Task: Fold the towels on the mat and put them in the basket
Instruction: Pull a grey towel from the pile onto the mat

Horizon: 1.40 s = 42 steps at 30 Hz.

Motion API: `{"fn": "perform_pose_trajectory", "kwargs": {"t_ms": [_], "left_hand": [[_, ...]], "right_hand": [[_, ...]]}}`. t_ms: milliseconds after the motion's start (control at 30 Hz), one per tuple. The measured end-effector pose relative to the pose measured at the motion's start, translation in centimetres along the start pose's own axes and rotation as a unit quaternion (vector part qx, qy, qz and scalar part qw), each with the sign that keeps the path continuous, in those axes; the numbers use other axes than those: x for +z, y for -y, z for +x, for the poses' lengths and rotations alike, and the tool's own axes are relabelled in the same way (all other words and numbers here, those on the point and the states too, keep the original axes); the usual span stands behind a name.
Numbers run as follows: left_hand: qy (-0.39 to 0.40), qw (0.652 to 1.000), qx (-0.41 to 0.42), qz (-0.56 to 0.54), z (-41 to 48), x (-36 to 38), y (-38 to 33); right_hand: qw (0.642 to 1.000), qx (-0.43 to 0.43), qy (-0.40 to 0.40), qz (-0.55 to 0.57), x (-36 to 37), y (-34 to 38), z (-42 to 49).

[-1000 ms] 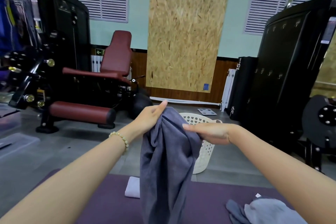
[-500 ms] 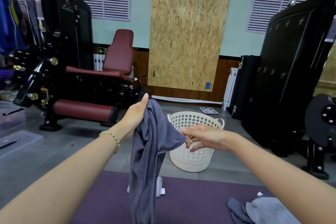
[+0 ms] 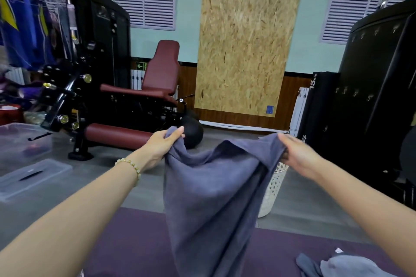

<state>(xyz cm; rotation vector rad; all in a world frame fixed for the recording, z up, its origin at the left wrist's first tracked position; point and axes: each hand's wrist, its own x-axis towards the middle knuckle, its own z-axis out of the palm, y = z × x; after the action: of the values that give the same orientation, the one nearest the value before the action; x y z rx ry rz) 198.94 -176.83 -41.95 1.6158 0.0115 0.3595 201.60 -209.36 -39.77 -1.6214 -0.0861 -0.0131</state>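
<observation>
Both hands are up and the grey towel [image 3: 213,186] hangs between them, right in front of the basket [image 3: 273,189] and hiding most of it. Only a strip of white lattice wall shows past the cloth's right side. The left hand [image 3: 165,145] grips one corner, fingers curled over the bunched cloth and thumb on top, up and to the left of the basket. The right hand [image 3: 297,155] pinches the other end of the top edge just above the basket's rim, thumb laid along the hem and fingers tucked behind. So both hands are closed on the towel.

This looks like the opening-out before the first fold, and it isn't tidy yet. The top edge dips between the hands with a ridge of slack standing up in the middle, and the cloth below hangs in deep creases. To do it well, I'd say the hands want to move wider apart until that edge runs straight, each sliding out to a true corner. A short shake should drop the creases out. Then the towel can go down flat on the purple mat [image 3: 135,243], on the near side of the basket, or be halved in the air, corner to corner.

As for pose, both arms reach well forward and nearly straight, palms turned inward toward each other. The hands are roughly level — the left a shade higher, with a beaded bracelet [image 3: 130,166] on its wrist. More towels [image 3: 346,265] lie crumpled on the mat, nearer than the basket and to its right.
</observation>
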Motion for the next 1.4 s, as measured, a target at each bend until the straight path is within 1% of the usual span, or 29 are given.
{"fn": "perform_pose_trajectory", "kwargs": {"t_ms": [67, 133, 267, 300, 333, 400, 433, 500, 600, 700, 800, 867, 933, 1033, 1100, 1200, 1300, 1400], "left_hand": [[-0.036, 0.999, -0.017, -0.006, 0.5, -1.5, 0.8], [-0.072, 0.997, -0.027, 0.019, 1.0, -2.8, 1.6], [-0.119, 0.988, -0.016, 0.1, 1.7, -6.0, 2.1], [-0.122, 0.988, -0.021, 0.093, 1.9, -6.9, 2.2], [-0.121, 0.99, -0.033, 0.063, 1.9, -7.8, 2.3], [-0.121, 0.991, -0.051, -0.029, 1.9, -9.3, 2.0], [-0.122, 0.989, -0.049, -0.068, 2.0, -10.1, 1.6], [-0.127, 0.985, -0.036, -0.108, 2.9, -11.8, 0.4], [-0.138, 0.985, -0.007, -0.108, 5.0, -13.8, -3.0], [-0.143, 0.981, 0.049, -0.124, 7.4, -14.7, -8.0], [-0.12, 0.981, 0.101, -0.117, 10.1, -14.1, -13.1], [-0.092, 0.983, 0.119, -0.106, 11.9, -12.7, -15.9], [-0.065, 0.983, 0.139, -0.096, 13.7, -10.4, -17.9], [-0.013, 0.986, 0.139, -0.09, 15.1, -5.7, -17.8], [0.021, 0.99, 0.114, -0.082, 15.6, -2.2, -15.5], [0.091, 0.991, 0.056, -0.079, 16.1, 3.1, -10.4], [0.148, 0.987, -0.014, -0.067, 16.3, 9.1, -4.0], [0.183, 0.979, -0.075, -0.038, 16.0, 15.6, 3.8]], "right_hand": [[0.999, -0.006, -0.046, 0.016, -1.6, 0.8, -0.2], [0.998, -0.012, -0.065, 0.009, -2.4, 1.2, -0.3], [0.998, -0.022, -0.044, -0.036, -1.5, 1.6, -0.2], [0.998, -0.02, -0.038, -0.044, -0.7, 1.7, -0.2], [0.998, -0.016, -0.031, -0.047, 0.2, 1.9, -0.1], [0.999, -0.006, -0.009, -0.037, 2.4, 2.0, 0.1], [1.0, -0.002, 0.005, -0.022, 3.7, 2.1, 0.3], [0.999, 0.002, 0.035, 0.011, 6.7, 2.6, 0.9], [0.995, -0.001, 0.078, 0.055, 11.5, 4.9, 1.9], [0.985, -0.024, 0.107, 0.133, 15.9, 8.5, 2.4], [0.974, -0.054, 0.118, 0.188, 18.3, 12.0, 2.9], [0.966, -0.073, 0.108, 0.223, 18.5, 13.6, 3.2], [0.961, -0.08, 0.079, 0.253, 17.5, 14.3, 3.6], [0.965, -0.074, 0.031, 0.25, 14.3, 12.6, 3.7], [0.972, -0.052, 0.004, 0.229, 11.3, 9.8, 3.6], [0.976, -0.002, -0.04, 0.215, 6.1, 3.9, 3.2], [0.969, 0.055, -0.105, 0.216, 0.4, -3.3, 2.0], [0.959, 0.123, -0.153, 0.206, -4.9, -11.3, 0.3]]}}
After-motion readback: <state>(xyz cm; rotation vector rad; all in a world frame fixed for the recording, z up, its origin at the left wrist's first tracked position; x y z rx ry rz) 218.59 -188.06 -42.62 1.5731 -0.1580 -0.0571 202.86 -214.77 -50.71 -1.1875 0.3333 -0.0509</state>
